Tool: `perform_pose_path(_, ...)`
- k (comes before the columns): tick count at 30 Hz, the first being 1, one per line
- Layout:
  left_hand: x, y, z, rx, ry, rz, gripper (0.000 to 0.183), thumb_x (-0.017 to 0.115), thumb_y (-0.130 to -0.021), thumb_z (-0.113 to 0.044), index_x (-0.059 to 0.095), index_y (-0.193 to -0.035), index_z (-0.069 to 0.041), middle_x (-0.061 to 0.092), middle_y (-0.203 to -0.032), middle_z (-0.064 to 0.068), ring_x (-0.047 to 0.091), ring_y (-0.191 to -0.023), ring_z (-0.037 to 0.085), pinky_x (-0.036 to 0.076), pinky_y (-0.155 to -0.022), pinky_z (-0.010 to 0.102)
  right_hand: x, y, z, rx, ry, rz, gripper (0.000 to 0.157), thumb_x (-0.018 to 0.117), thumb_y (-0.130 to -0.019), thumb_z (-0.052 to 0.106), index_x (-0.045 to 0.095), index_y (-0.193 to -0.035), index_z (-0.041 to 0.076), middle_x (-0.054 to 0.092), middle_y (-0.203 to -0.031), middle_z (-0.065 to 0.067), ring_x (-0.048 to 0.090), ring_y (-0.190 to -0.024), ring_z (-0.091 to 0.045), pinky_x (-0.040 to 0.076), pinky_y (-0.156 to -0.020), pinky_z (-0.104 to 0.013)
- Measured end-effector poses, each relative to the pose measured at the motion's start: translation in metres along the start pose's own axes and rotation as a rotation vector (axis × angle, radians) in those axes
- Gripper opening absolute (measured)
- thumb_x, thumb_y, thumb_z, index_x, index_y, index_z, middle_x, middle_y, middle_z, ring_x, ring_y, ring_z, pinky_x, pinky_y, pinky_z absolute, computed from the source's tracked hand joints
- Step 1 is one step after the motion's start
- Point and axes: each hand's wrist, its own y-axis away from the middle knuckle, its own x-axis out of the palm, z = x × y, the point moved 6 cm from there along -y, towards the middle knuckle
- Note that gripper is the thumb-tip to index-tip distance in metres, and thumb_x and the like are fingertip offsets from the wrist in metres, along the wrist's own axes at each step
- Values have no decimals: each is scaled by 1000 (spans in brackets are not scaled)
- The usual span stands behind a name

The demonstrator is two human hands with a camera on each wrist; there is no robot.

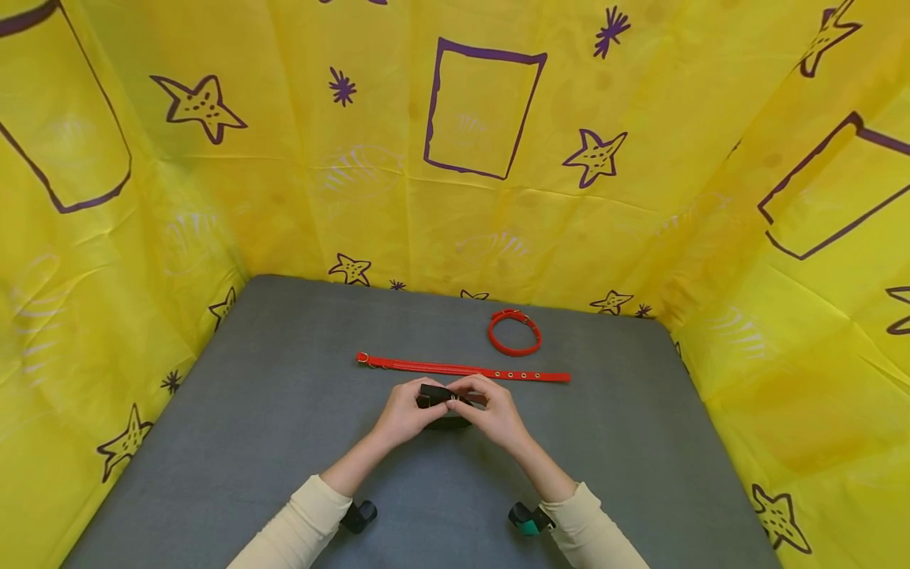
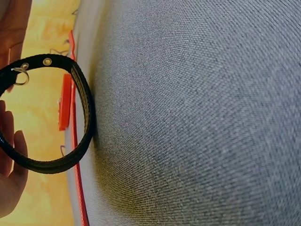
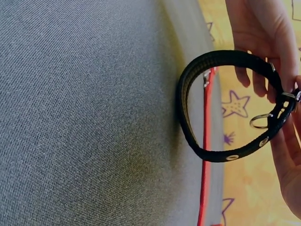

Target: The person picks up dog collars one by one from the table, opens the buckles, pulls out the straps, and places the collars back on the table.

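The person wears a pale cream top with long sleeves. The left sleeve [image 1: 291,525] and the right sleeve [image 1: 596,533] are plain and loose, softly creased, and end in simple cuffs partway along the forearms. Below them the forearms are bare, as are the left hand [image 1: 405,411] and the right hand [image 1: 498,412]. Beside each cuff sits a small black device with rounded edges. The left wrist camera [image 1: 361,517] looks black all over; the right wrist camera [image 1: 522,515] carries a teal-green patch [image 1: 528,528] on its lower part, and a short black strap [image 1: 544,518] joins it to the cuff. Finer markings are too small to read.
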Motion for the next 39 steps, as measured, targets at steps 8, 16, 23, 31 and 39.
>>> perform_pose_path(8, 1, 1, 1, 3, 20, -4, 15, 77, -82, -10, 72, -96, -12, 70, -87, -1, 60, -69, 8, 51, -62, 26, -1, 1, 3, -17, 26, 0, 21, 71, -87, 1, 68, -107, -3, 67, -103, -16, 63, -99, -34, 52, -86, -49)
perform_pose_path(16, 1, 1, 0, 27, 56, 0, 14, 75, -84, -8, 71, -96, -12, 70, -89, 1, 63, -73, 11, 53, -65, 27, -3, 2, 3, -19, 52, 0, 20, 71, -87, -1, 67, -107, -3, 66, -103, -18, 64, -98, -35, 53, -85, -48)
perform_pose_path(23, 0, 2, 1, 0, 71, 14, 13, 76, -85, -10, 71, -95, -16, 70, -88, -3, 63, -75, 10, 52, -68, 28, -2, 2, 2, -31, 25, 34, 23, 70, -88, -1, 66, -110, -6, 65, -106, -21, 62, -102, -37, 51, -88, -50)
perform_pose_path(31, -3, 4, 7, -67, 146, -16, 12, 76, -85, -12, 72, -96, -13, 71, -94, 1, 65, -79, 14, 51, -70, 28, -3, 5, -1, -18, 96, 35, 30, 72, -86, 1, 65, -115, -4, 64, -108, -19, 62, -101, -36, 52, -88, -50)
perform_pose_path(39, -19, 6, -29, -97, 161, -15, 12, 74, -85, -4, 71, -97, -1, 71, -94, 10, 65, -81, 18, 50, -72, 28, -4, 4, -4, 27, 77, 15, 22, 70, -88, 0, 67, -110, -4, 65, -106, -22, 62, -100, -39, 51, -87, -54)
